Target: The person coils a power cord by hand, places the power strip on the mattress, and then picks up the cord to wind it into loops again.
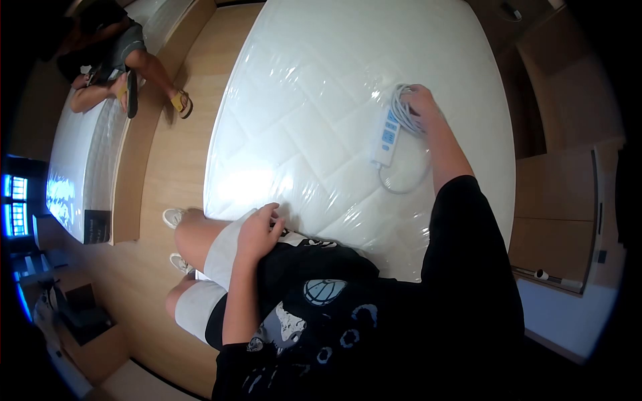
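My right hand [421,101] is stretched out over the plastic-wrapped mattress [301,93], with its fingers curled round a coiled pale cable [402,107]. Beside the coil lies a white power strip [386,137] with blue-grey socket areas. A loop of its cord curves out from the lower end onto the plastic. Near my lap, my left hand [261,232] is held above my shorts by the mattress edge, its fingers loosely bent and apart, holding nothing.
Another person [114,60] sits at the upper left on a second wrapped mattress [83,154], wearing yellow-strapped sandals. Wooden floor [177,134] runs between the two beds. A wooden cabinet [555,194] stands at the right. A desk with dark items [83,314] is at the lower left.
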Tool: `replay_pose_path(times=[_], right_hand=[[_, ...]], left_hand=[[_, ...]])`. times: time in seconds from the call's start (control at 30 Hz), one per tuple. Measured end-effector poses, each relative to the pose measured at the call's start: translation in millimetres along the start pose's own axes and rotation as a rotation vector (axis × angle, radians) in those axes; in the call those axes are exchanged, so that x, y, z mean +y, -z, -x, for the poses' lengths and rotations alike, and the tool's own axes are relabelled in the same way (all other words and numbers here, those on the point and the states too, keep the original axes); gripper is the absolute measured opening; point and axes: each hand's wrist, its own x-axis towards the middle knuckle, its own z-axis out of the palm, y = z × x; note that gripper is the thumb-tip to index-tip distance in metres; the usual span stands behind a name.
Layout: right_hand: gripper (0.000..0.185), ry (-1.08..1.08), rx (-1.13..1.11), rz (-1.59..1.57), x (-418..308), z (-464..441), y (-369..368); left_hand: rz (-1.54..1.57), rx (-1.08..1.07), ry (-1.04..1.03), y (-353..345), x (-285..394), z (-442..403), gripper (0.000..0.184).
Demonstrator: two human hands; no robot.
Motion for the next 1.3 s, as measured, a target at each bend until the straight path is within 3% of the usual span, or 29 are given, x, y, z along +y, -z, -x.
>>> replay_pose_path(times=[0.07, 0.13, 0.2, 0.23, 0.3, 0.43, 0.57, 0.7, 0.77, 0.83, 0.9, 0.97, 1.03, 1.1, 1.2, 1.23, 1.3], right_hand=[[0.028, -0.229, -0.08, -0.453, -33, 10, 41], [0.021, -0.197, 0.114, -1.047, -49, 25, 81], [0.022, -0.083, 0.044, -1.298, -49, 14, 134], [0.021, -0.065, 0.021, -1.331, -66, 24, 164], [0.019, 0.218, 0.061, -1.405, -98, 40, 206], [0.035, 0.624, -0.014, -1.22, -162, 72, 253], [0.043, 0.841, -0.125, -1.104, -242, 127, 243], [0.049, 1.129, -0.315, -1.046, -288, 195, 197], [0.05, 0.998, -0.562, -1.308, -297, 233, 168], [0.055, 0.938, -0.845, -1.215, -289, 258, 136], [0.06, 0.835, -1.119, -1.076, -274, 281, 107], [0.061, 0.602, -1.274, -0.99, -255, 309, 83], [0.06, 0.554, -1.251, -0.965, -231, 323, 60], [0.056, 0.364, -1.174, -0.901, -206, 330, 56], [0.047, 0.093, -1.057, -0.823, -168, 324, 64], [0.043, -0.007, -1.009, -0.798, -152, 317, 73], [0.037, -0.246, -0.917, -0.732, -110, 289, 99]], left_hand=[[-0.004, -0.003, -0.004, 0, 2, -1, 0.036], [-0.003, 0.001, -0.012, -1, 2, -1, 0.036], [0.007, 0.005, -0.012, 1, 1, -1, 0.036], [0.02, 0.003, -0.007, 1, 1, -1, 0.036], [0.028, 0.004, -0.009, -2, 0, -1, 0.036], [0.081, -0.008, -0.013, -1, -5, -4, 0.035], [0.282, 0.008, -0.048, 15, -2, -15, 0.033], [0.348, 0.226, -0.279, 53, 48, -33, 0.035], [0.389, 0.324, -0.382, 68, 79, -38, 0.057], [0.418, 0.518, -0.468, 77, 115, -37, 0.085], [0.301, 0.632, -0.624, 85, 138, -38, 0.087], [0.228, 0.425, -0.648, 75, 129, -32, 0.082], [0.344, 0.033, -0.739, 65, 115, -19, 0.049], [0.528, -0.022, -0.628, 53, 118, -2, 0.031], [0.665, -0.075, -0.268, 56, 91, 30, 0.016], [0.798, 0.154, -0.315, 51, 67, 36, 0.019], [1.035, 0.328, -0.378, 84, 15, 61, 0.033]])
